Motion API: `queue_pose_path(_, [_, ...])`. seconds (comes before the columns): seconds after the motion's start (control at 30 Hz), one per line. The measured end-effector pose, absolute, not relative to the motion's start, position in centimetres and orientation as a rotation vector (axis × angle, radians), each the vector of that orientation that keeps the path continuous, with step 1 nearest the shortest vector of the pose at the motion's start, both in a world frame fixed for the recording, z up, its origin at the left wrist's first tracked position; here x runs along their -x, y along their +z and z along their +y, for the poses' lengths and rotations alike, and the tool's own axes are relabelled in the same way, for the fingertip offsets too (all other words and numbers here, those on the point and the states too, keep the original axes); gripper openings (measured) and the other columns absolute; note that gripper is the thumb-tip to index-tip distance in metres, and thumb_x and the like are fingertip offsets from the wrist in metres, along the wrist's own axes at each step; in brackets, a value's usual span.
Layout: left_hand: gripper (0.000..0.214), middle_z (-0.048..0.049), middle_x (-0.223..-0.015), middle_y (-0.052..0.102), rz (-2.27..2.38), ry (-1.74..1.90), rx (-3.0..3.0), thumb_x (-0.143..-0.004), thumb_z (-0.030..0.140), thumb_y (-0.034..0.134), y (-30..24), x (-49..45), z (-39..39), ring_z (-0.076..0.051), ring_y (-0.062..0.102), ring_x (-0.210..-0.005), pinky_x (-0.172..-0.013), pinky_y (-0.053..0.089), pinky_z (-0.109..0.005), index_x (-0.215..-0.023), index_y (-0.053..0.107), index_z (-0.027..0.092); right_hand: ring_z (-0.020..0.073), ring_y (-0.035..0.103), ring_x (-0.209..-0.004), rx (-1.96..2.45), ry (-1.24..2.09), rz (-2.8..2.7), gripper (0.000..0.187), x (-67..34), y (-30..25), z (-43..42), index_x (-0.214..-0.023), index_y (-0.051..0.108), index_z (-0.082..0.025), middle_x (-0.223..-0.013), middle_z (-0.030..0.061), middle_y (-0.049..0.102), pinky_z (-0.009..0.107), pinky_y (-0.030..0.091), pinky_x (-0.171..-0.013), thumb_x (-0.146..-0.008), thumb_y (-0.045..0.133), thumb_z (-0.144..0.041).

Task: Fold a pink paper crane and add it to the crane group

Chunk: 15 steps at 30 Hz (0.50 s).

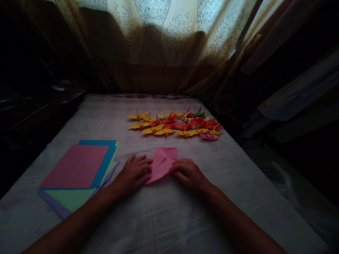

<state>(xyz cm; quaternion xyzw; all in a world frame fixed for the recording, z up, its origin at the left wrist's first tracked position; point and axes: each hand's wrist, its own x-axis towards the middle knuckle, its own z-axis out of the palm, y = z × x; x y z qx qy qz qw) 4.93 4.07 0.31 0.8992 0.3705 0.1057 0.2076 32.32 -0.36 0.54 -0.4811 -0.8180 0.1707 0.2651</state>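
A partly folded pink paper (162, 163) lies on the pale cloth-covered surface (164, 218) in front of me. My left hand (135, 173) rests on its left edge, fingers curled and pressing the paper down. My right hand (188, 173) presses on the paper's right edge with its fingers bent together. Both hands touch the same sheet from either side. Beyond it, several folded paper cranes (176, 124) in yellow, red, orange, green and pink stand in rows.
A stack of flat coloured sheets (79, 173), pink on top with blue, green and purple beneath, lies at my left. A patterned curtain (164, 38) hangs behind the surface. Dark furniture stands at the left, and the surface's right edge drops off into shadow.
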Motion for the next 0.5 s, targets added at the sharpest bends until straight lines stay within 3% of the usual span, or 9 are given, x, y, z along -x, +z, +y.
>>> queue_pose_path(0.2, [0.016,-0.0026,-0.138,0.059,1.008,0.284,-2.434,-0.093,0.026,0.052,0.0,-4.6,4.5,-0.027,0.038,-0.139,-0.113,0.019,-0.060,-0.095,0.068,0.025,0.0163,0.064,-0.073,1.510,0.534,-1.978,0.009,-31.0,0.3,0.8,-0.079,0.070,-0.023,-0.075,-0.0011,0.070,0.032,0.044,-0.080,-0.082,0.062,-0.019])
queue_pose_path(0.5, [0.029,-0.0050,-0.133,0.062,1.001,0.308,-2.437,-0.097,0.035,0.046,0.3,-3.6,3.9,-0.028,0.042,-0.137,-0.114,0.020,-0.058,-0.089,0.071,0.023,0.0209,0.062,-0.077,1.648,0.255,-1.909,0.017,-30.1,-1.2,1.0,-0.093,0.069,-0.021,-0.080,0.0041,0.070,0.036,0.043,-0.081,-0.081,0.063,-0.033])
